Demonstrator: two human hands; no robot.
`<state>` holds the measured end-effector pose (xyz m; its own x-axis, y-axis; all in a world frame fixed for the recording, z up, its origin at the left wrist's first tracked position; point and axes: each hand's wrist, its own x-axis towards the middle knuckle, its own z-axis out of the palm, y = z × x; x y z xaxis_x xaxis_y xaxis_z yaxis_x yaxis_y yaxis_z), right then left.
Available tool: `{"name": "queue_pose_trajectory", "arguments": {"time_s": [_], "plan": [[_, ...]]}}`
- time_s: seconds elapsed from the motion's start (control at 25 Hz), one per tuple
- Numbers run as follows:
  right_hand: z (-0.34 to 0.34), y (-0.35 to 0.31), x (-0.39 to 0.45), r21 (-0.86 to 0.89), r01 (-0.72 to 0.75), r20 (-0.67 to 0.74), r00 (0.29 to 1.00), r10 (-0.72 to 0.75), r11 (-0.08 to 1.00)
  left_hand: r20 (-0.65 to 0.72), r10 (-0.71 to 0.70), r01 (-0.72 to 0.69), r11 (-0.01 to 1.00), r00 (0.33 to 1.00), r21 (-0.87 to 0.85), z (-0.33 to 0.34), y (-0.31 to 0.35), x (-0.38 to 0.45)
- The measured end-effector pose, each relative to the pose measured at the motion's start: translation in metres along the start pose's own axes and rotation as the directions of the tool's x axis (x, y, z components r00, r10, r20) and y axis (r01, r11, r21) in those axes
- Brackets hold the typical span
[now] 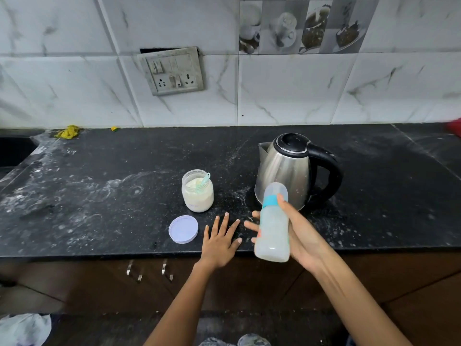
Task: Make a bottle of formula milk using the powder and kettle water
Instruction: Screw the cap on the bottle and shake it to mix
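Bottle: milky feeding bottle, capped with a teal collar, tilted in the air above the counter's front edge, its cap leaning towards the kettle.
Right hand: right hand grasps the bottle, thumb along the collar side, fingertips wrapping round from behind and showing on the bottle's left.
Left hand: left hand lies flat on the black counter, fingers spread and relaxed, holding nothing, just left of the bottle.
Lid: lilac jar lid rests on the counter just left of the left hand's fingers.
Powder jar: open jar of formula powder stands beyond the left fingertips, a teal scoop leaning inside it.
Kettle: steel kettle, black lid down, stands on the counter just beyond the right hand's fingers, directly behind the bottle's cap.
Backdrop: marble-look tiles and a switch plate on the wall; a yellow scrap at the counter's far left.
Step in hand: with the bottle closed and cloudy white, this looks like the mixing stage, the contents apparently being shaken or checked.
Next move: likely a firm grip through the shake, then setting the bottle upright in the space between jar and kettle; the lilac lid has yet to go back on the jar.
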<state>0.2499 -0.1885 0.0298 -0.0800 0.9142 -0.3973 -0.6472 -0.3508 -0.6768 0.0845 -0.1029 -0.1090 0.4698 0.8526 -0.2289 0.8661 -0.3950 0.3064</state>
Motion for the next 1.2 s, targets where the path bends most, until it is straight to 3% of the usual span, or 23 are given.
{"name": "queue_pose_trajectory", "arguments": {"time_s": [0.16,0.32,0.44,0.52,0.6,0.72,0.88,0.96,1.04,1.12,1.2], "plan": [[0.003,0.007,-0.010,-0.058,-0.004,0.070,0.998,0.009,0.998,0.022,-0.002,0.002,0.999,1.000,0.038,0.000,-0.002,0.001],[0.007,0.005,-0.005,-0.076,0.105,-0.013,0.994,-0.106,0.992,0.017,0.001,-0.001,1.000,1.000,0.024,-0.001,-0.001,0.000],[0.009,-0.007,0.007,0.256,0.134,-0.099,0.989,-0.112,0.957,-0.007,0.006,-0.006,1.000,1.000,-0.014,0.000,0.000,0.001],[0.013,-0.011,0.011,0.477,0.048,-0.039,0.999,-0.034,0.878,-0.004,0.005,-0.005,1.000,1.000,-0.011,0.001,-0.001,0.001],[0.014,-0.010,0.010,0.579,-0.025,0.043,0.999,0.000,0.815,-0.007,0.005,-0.005,1.000,1.000,-0.005,0.001,-0.002,0.001],[0.011,-0.014,0.009,0.622,0.013,0.038,0.998,-0.047,0.783,-0.013,0.008,-0.008,1.000,1.000,-0.007,0.001,-0.002,0.000],[0.018,-0.023,0.007,0.466,0.177,-0.118,0.983,-0.137,0.867,-0.014,0.007,-0.007,1.000,1.000,-0.009,0.001,-0.003,-0.001],[0.020,-0.020,0.007,0.381,0.324,-0.188,0.944,-0.270,0.866,-0.017,0.009,-0.009,1.000,1.000,-0.009,0.000,-0.002,-0.001],[0.020,-0.008,0.004,0.109,0.439,-0.170,0.892,-0.419,0.892,-0.009,0.002,-0.002,1.000,1.000,-0.005,-0.001,0.000,-0.001],[0.021,0.008,-0.003,-0.187,0.423,-0.072,0.894,-0.442,0.887,0.007,-0.014,0.014,1.000,1.000,0.018,-0.001,0.000,-0.002],[0.018,0.012,0.000,-0.225,0.458,-0.084,0.870,-0.485,0.860,0.004,-0.010,0.010,1.000,1.000,0.017,-0.001,0.000,-0.002]]}}
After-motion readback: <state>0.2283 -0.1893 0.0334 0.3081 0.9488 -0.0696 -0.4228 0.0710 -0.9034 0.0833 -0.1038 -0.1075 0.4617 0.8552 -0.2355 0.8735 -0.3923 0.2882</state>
